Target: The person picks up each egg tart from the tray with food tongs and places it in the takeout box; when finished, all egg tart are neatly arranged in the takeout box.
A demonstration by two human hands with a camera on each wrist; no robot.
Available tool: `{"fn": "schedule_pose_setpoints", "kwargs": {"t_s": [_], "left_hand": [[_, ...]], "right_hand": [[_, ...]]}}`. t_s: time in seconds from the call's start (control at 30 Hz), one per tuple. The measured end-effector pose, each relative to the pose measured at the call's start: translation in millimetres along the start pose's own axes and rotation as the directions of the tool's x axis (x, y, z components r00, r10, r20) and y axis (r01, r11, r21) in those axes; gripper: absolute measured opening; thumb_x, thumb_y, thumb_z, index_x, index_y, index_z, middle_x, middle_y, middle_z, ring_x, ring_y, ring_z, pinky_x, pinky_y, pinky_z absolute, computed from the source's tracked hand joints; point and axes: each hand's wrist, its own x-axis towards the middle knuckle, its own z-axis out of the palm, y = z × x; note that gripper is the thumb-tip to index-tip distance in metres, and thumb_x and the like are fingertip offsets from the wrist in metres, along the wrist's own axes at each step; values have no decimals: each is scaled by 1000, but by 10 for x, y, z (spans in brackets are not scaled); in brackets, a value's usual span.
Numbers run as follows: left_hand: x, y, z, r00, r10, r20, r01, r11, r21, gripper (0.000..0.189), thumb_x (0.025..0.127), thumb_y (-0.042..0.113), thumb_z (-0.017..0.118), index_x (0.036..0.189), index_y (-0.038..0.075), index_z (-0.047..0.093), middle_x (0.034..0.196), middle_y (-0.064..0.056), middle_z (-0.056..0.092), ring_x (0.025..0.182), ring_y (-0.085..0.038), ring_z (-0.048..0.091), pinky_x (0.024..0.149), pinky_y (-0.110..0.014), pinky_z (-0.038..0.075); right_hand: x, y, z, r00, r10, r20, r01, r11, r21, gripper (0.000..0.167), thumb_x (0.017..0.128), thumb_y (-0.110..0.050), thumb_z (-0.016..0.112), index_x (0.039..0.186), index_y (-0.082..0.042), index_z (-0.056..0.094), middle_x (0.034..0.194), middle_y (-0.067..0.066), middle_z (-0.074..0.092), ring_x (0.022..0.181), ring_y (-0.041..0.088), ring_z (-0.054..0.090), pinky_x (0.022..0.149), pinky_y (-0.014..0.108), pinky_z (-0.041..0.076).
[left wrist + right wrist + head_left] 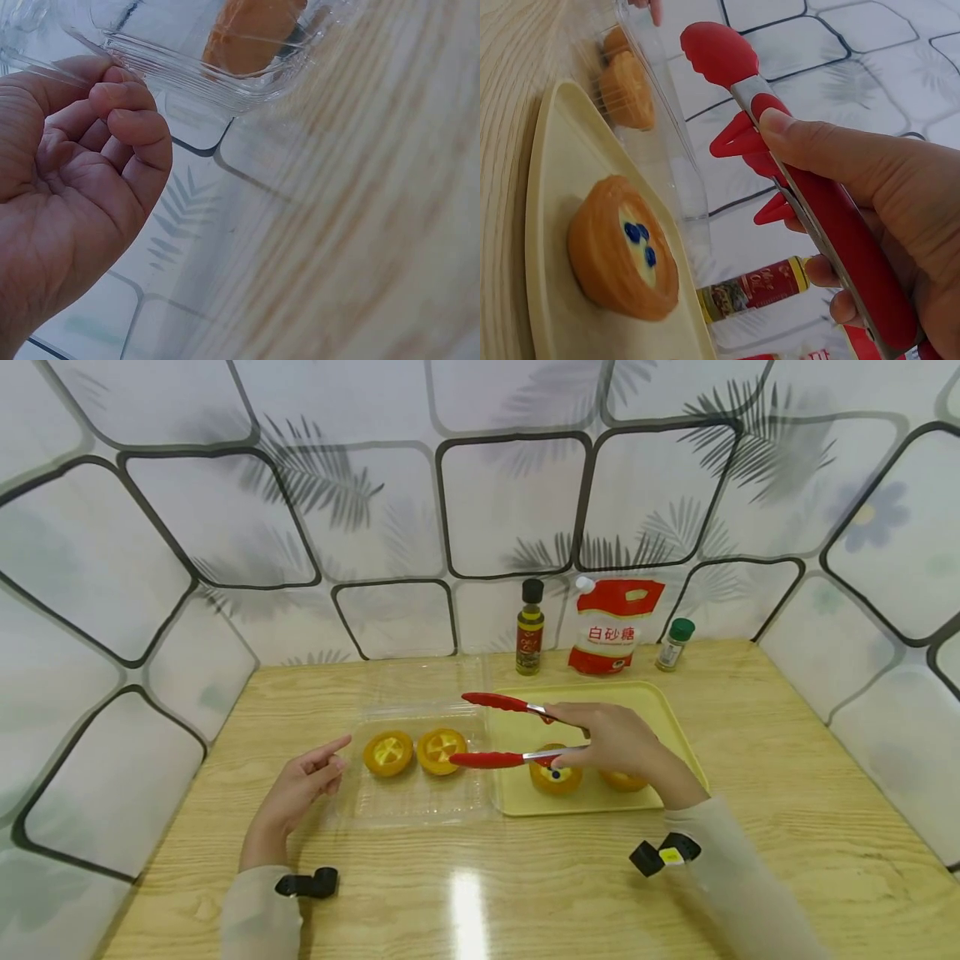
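Observation:
With thumb and fingers my left hand (303, 785) pinches the left rim of a clear plastic clamshell box (172, 71). Two egg tarts lie side by side in that box, a left tart (388, 755) and a right tart (432, 748). My right hand (611, 739) grips red-and-steel tongs (840, 255), whose red tips are spread apart with nothing between them. In the head view the tongs reach leftward over the yellow tray (645, 700) to the box. Below them on the tray sits a tart with blueberries (626, 251); another tart (624, 781) is partly hidden under my right hand.
Along the back wall stand an olive oil bottle (528, 631), a red-and-white sugar pouch (609, 631) and a small green-capped shaker (673, 647). The box's raised lid (423, 681) is behind its base, and the tray adjoins the box's right side.

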Motion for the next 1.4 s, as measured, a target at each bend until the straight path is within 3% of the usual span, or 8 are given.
{"fn": "schedule_pose_setpoints", "kwargs": {"t_s": [0.23, 0.47, 0.77, 1.4], "left_hand": [[5, -4, 12, 1000, -2, -5, 2, 1000, 7, 51, 99, 14, 50, 144, -5, 33, 85, 4, 52, 63, -8, 44, 59, -23, 41], [9, -8, 2, 1000, -10, -8, 10, 1000, -2, 55, 98, 17, 53, 145, -4, 33, 85, 4, 52, 63, -8, 44, 59, -24, 40], [8, -9, 5, 1000, -18, -10, 18, 1000, -6, 55, 98, 18, 54, 145, -3, 33, 85, 6, 52, 63, -8, 45, 59, -24, 41], [-2, 16, 17, 1000, -12, 1, 12, 1000, -19, 57, 98, 20, 54, 145, -4, 32, 86, 2, 54, 63, -9, 45, 58, -24, 41]], "right_hand": [[-243, 133, -107, 999, -7, -48, 5, 1000, -29, 76, 73, -45, 78, 138, -15, 52, 132, 8, 56, 115, 30, 56, 90, 50, 45], [-499, 278, -191, 998, 42, -44, -44, 998, -49, 77, 74, -48, 77, 138, -14, 52, 131, 9, 56, 111, 31, 58, 86, 51, 47], [-742, 483, -163, 997, -5, -76, -3, 994, -110, 76, 72, -50, 77, 133, -10, 56, 125, 11, 61, 103, 32, 62, 80, 50, 50], [-892, 531, -115, 1000, 10, -22, -14, 983, -181, 74, 69, -47, 80, 129, -10, 60, 122, 13, 62, 101, 33, 63, 75, 49, 51]]}}
